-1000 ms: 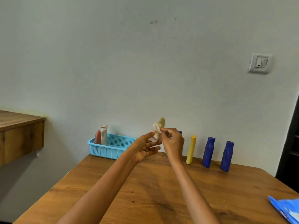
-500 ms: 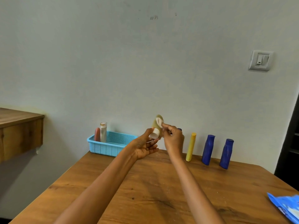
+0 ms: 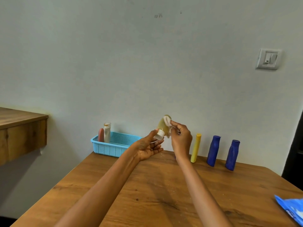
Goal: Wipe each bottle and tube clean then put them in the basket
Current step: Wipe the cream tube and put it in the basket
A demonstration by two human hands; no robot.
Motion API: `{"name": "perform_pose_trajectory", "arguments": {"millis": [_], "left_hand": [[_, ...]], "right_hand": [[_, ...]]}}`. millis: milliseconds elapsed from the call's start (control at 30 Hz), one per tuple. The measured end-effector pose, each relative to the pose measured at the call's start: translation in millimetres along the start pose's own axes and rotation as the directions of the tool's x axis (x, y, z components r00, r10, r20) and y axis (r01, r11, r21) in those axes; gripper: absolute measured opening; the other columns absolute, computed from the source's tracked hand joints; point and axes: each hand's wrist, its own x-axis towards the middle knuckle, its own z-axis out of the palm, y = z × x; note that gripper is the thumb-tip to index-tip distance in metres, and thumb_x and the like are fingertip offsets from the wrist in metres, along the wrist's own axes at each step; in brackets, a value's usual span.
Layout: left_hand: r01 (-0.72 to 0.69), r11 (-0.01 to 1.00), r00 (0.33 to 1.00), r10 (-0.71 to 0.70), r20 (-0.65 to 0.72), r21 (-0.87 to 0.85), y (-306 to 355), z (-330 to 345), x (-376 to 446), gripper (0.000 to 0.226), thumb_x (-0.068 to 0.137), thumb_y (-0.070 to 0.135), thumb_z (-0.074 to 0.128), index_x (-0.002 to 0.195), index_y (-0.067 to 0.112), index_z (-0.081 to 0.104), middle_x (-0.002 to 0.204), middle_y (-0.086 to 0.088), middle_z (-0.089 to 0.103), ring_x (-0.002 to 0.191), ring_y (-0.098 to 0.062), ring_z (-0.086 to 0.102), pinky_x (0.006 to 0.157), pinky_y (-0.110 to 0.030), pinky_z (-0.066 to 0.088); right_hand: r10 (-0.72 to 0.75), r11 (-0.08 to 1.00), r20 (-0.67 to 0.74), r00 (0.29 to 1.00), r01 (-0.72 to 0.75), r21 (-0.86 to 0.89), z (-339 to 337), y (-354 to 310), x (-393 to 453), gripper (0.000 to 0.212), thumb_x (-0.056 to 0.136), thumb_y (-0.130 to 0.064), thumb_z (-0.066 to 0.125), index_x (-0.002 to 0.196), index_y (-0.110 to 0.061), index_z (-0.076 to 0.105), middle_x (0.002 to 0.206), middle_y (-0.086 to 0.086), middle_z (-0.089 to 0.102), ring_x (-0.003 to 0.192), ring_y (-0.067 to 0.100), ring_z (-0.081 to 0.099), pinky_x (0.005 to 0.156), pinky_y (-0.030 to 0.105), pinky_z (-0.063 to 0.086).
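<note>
Table [image 3: 147, 194] against the wall; I noted three containers left standing along its back edge: yellow tube [image 3: 195, 148] and two blue bottles [image 3: 213, 150] [image 3: 232, 155], upright, apart from one another. Something dark sat behind the right hand; I could not tell what.

Basket [image 3: 113, 147] at the back left corner held two items upright in its left end: a reddish tube [image 3: 101, 135] and a pale bottle [image 3: 107, 132], touching or nearly so.

Blue packet [image 3: 293, 208] at the right edge, partly out of frame; probably the wipes.

Left hand [image 3: 149, 149] held the olive tube [image 3: 162, 126] aloft over the table's back edge, thumb and fingers closed round its white cap [image 3: 159, 134], cap end down and toward me.

Right hand [image 3: 181, 140] pinched a white wipe [image 3: 168, 122] against the tube.

Change over the last second: the wipe had sat down near the cap end, bunched between both hands; by this moment it had travelled up to the tube's far tip. The tube had also tipped so its cap faced me more.

My reading: the stroke had covered the tube's length, so this wipe was close to done. Basket next for it, then three or more items remained.
</note>
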Motion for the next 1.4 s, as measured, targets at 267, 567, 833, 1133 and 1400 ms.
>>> {"name": "perform_pose_trajectory", "arguments": {"millis": [267, 567, 833, 1133, 1400], "left_hand": [[-0.041, 0.999, 0.997, 0.039, -0.065, -0.018, 1, -9, -1, 0.025, 0.088, 0.029, 0.062, 0.081, 0.006, 0.057, 0.069, -0.009, 0.064, 0.07, -0.016, 0.058, 0.063, -0.029, 0.056], [0.058, 0.997, 0.994, -0.062, 0.087, 0.051, -2, -2, -5, 0.042, 0.089, 0.034, 0.053, 0.112, -0.002, 0.06, 0.071, -0.006, 0.057, 0.066, -0.015, 0.053, 0.078, -0.032, 0.05], [0.041, 0.995, 0.993, -0.05, 0.104, 0.089, -7, -1, -5, 0.032, 0.09, 0.029, 0.057, 0.105, 0.001, 0.059, 0.079, -0.007, 0.072, 0.077, -0.017, 0.064, 0.072, -0.029, 0.057], [0.042, 0.993, 0.999, -0.045, 0.025, 0.111, -4, -10, -4, 0.036, 0.089, 0.032, 0.058, 0.108, 0.001, 0.058, 0.072, -0.005, 0.069, 0.07, -0.016, 0.06, 0.061, -0.027, 0.057], [0.047, 0.981, 0.997, -0.057, 0.051, 0.187, -5, -2, -4, 0.047, 0.09, 0.034, 0.055, 0.12, -0.002, 0.055, 0.068, -0.003, 0.069, 0.06, -0.014, 0.062, 0.063, -0.027, 0.057]], "right_hand": [[-0.062, 0.995, 0.165, 0.984, 0.074, -0.067, 9, -1, -8, 0.012, 0.085, -0.01, 0.064, 0.089, -0.005, 0.074, 0.088, 0.007, 0.07, 0.071, 0.006, 0.057, 0.057, 0.007, 0.044], [0.117, 0.988, -0.107, 0.987, -0.105, 0.118, -26, 11, 20, 0.028, 0.092, -0.005, 0.052, 0.118, -0.01, 0.063, 0.118, 0.0, 0.062, 0.105, 0.009, 0.056, 0.079, 0.014, 0.048], [-0.033, 0.99, 0.11, 0.993, 0.047, -0.132, -6, 11, 6, 0.027, 0.091, 0.0, 0.051, 0.111, -0.01, 0.067, 0.112, 0.007, 0.065, 0.097, 0.013, 0.059, 0.071, 0.006, 0.04], [-0.002, 0.998, 0.12, 0.993, 0.01, -0.064, -7, 4, 7, 0.021, 0.088, -0.003, 0.054, 0.087, -0.008, 0.074, 0.094, 0.005, 0.072, 0.072, 0.003, 0.058, 0.06, 0.007, 0.045], [0.049, 0.997, 0.03, 0.998, -0.047, -0.064, -18, 18, 15, 0.036, 0.094, 0.0, 0.047, 0.127, -0.012, 0.057, 0.128, 0.006, 0.06, 0.118, 0.018, 0.055, 0.092, 0.019, 0.044]]}}
